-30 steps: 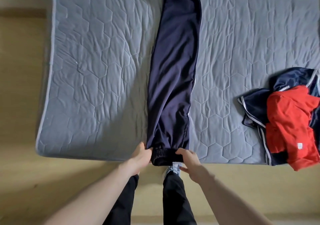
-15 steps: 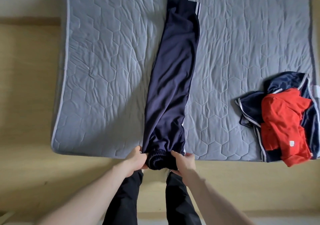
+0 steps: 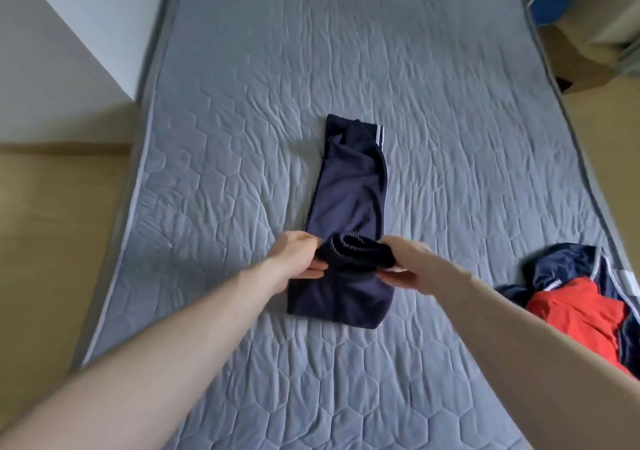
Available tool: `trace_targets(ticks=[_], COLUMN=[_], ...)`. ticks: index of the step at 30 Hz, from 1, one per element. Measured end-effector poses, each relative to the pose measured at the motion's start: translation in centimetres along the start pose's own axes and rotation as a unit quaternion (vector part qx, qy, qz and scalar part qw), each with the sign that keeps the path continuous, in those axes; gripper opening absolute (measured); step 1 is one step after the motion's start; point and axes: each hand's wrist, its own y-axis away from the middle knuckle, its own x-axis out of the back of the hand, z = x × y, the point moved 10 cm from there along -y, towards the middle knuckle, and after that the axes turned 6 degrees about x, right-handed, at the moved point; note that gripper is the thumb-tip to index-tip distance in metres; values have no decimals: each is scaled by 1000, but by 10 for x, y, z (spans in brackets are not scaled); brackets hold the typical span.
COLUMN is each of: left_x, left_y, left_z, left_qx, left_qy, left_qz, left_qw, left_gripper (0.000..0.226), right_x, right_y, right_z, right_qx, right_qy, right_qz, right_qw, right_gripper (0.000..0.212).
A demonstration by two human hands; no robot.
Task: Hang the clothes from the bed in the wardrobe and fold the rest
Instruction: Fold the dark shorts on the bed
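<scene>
Navy track trousers [image 3: 349,193] with white side stripes lie lengthwise in the middle of the grey quilted mattress [image 3: 242,110]. Their lower part is doubled over onto the upper part, with the fold near me. My left hand [image 3: 298,259] pinches the left side of the dark elastic cuffs [image 3: 353,247]. My right hand [image 3: 403,264] pinches the right side of the same cuffs, held just above the trousers. A heap of a red garment [image 3: 581,314] on a navy jacket [image 3: 561,266] with white trim lies at the mattress's right edge.
A white wall [image 3: 69,33] rises beyond the mattress's left side, with a wooden floor [image 3: 52,207] beside it. At the far right stand a pale shelf with a blue object [image 3: 550,2] and a cardboard box [image 3: 581,78].
Both hands have carried the cuffs from the near edge of the mattress up over the trousers, doubling them over. The camera has tilted forward, so more of the mattress shows.
</scene>
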Motion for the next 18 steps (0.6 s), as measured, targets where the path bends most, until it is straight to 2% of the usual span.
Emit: trace_targets(ticks=[4, 7, 9, 11, 13, 15, 16, 18], left_x=[-11, -16, -3, 17, 32, 40, 42, 43], left_y=[-35, -57, -76, -96, -119, -143, -155, -176], left_z=[98, 167, 194, 191, 161, 105, 74, 18], left_qx=[-31, -97, -143, -158, -151, -106, -78, -34], left_qy=[51, 43, -2, -67, -160, -264, -285, -287], left_qz=[-23, -39, 6, 85, 142, 155, 148, 137], left_qw=[998, 994, 990, 982, 965, 946, 944, 948], left_gripper=[20, 22, 30, 37, 43, 50, 56, 65], right_x=[8, 16, 20, 21, 21, 16, 12, 2], right_y=[-39, -57, -66, -80, -103, -123, -133, -151], right_z=[-110, -180, -206, -198, -163, -107, -77, -16], right_qx=[68, 141, 191, 200, 188, 163, 152, 117], right_qy=[-43, -74, -74, -42, 58, 154, 172, 166], right_qz=[2, 30, 59, 92, 127, 137, 135, 124], right_qw=[997, 987, 977, 975, 972, 965, 964, 971], right_gripper=[10, 9, 10, 14, 34, 62, 67, 63])
